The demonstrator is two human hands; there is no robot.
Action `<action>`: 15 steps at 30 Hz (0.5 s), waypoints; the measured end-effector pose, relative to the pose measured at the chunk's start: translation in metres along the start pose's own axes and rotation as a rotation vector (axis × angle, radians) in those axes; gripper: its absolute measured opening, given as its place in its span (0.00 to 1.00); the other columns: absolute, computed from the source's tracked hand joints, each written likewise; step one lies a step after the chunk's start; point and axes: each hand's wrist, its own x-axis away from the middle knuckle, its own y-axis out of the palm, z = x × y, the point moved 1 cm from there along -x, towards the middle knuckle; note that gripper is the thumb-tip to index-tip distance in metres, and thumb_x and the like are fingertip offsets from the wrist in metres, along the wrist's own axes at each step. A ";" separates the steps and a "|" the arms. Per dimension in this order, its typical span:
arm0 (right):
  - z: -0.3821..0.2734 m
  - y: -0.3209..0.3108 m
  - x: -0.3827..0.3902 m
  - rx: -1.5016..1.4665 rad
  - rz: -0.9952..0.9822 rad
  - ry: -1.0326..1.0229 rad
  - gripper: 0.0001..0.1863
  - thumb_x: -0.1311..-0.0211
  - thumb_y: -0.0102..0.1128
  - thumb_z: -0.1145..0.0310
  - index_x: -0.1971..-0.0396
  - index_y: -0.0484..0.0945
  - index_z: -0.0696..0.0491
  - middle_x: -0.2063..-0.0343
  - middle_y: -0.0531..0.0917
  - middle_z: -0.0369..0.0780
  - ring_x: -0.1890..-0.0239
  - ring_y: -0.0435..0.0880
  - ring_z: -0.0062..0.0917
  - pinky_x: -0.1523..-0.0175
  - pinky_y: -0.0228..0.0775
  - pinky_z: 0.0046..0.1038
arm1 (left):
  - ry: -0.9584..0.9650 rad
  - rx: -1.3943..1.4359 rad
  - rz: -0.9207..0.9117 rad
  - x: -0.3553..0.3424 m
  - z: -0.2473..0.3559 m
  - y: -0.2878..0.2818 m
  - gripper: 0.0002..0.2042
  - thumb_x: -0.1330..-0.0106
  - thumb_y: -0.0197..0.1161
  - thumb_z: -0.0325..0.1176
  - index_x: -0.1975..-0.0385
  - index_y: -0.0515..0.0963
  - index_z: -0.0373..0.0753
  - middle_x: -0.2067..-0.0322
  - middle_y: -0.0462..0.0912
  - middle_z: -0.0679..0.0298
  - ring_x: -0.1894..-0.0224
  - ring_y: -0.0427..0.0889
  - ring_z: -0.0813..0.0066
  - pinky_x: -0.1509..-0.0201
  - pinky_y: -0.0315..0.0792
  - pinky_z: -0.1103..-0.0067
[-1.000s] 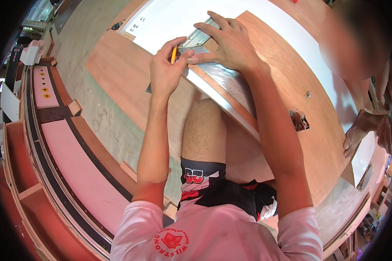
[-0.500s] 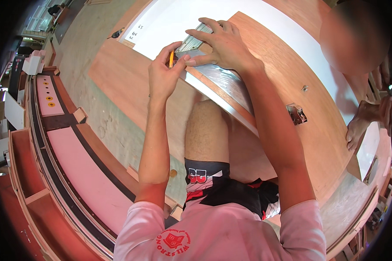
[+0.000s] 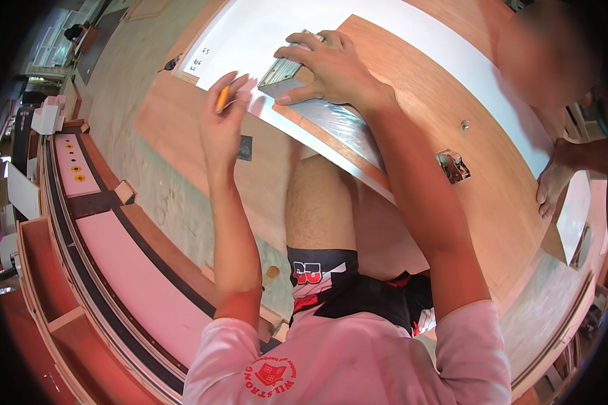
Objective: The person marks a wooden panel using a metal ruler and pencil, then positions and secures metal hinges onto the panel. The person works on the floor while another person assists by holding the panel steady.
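Head view: the ribbed metal piece (image 3: pixel 280 73) is right under your right hand (image 3: pixel 332 71), which is half spread and has hold of it, fingers over the far side, thumb at the near edge. Just left of it but not touching, your left hand (image 3: pixel 220 123) is curled up, pinching an orange pencil (image 3: pixel 222 98). White panel (image 3: pixel 243 44) shows left of the metal, brown wood sheet (image 3: pixel 412 88) to the right, and further right somebody's bare foot (image 3: pixel 552 179).
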 end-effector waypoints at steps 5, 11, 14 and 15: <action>0.001 0.001 0.001 -0.001 -0.001 -0.002 0.53 0.62 0.82 0.27 0.33 0.83 0.35 0.27 0.78 0.37 0.24 0.67 0.51 0.16 0.52 0.50 | 0.028 -0.008 0.071 0.021 0.013 -0.018 0.19 0.13 0.58 0.41 0.40 0.84 0.31 0.57 0.90 0.63 0.55 0.81 0.81 0.48 0.75 0.79; -0.001 0.000 0.000 -0.029 0.003 -0.003 0.51 0.61 0.82 0.28 0.33 0.84 0.36 0.28 0.78 0.36 0.26 0.68 0.50 0.17 0.53 0.49 | 0.006 0.008 -0.135 0.052 0.028 0.013 0.12 0.17 0.65 0.35 0.51 0.87 0.31 0.60 0.90 0.63 0.56 0.84 0.79 0.49 0.77 0.79; -0.001 -0.001 0.001 -0.035 0.003 0.003 0.50 0.61 0.83 0.30 0.33 0.84 0.36 0.28 0.78 0.36 0.27 0.68 0.50 0.17 0.53 0.48 | 0.020 -0.038 -0.150 0.054 0.029 0.027 0.10 0.21 0.68 0.33 0.56 0.87 0.30 0.63 0.92 0.60 0.60 0.86 0.79 0.52 0.79 0.78; -0.001 0.000 0.001 -0.035 0.005 0.007 0.50 0.60 0.83 0.30 0.33 0.84 0.36 0.28 0.78 0.36 0.27 0.68 0.50 0.17 0.53 0.48 | 0.025 -0.079 -0.150 0.052 0.027 0.029 0.11 0.21 0.69 0.34 0.56 0.87 0.30 0.64 0.92 0.61 0.62 0.85 0.79 0.53 0.79 0.78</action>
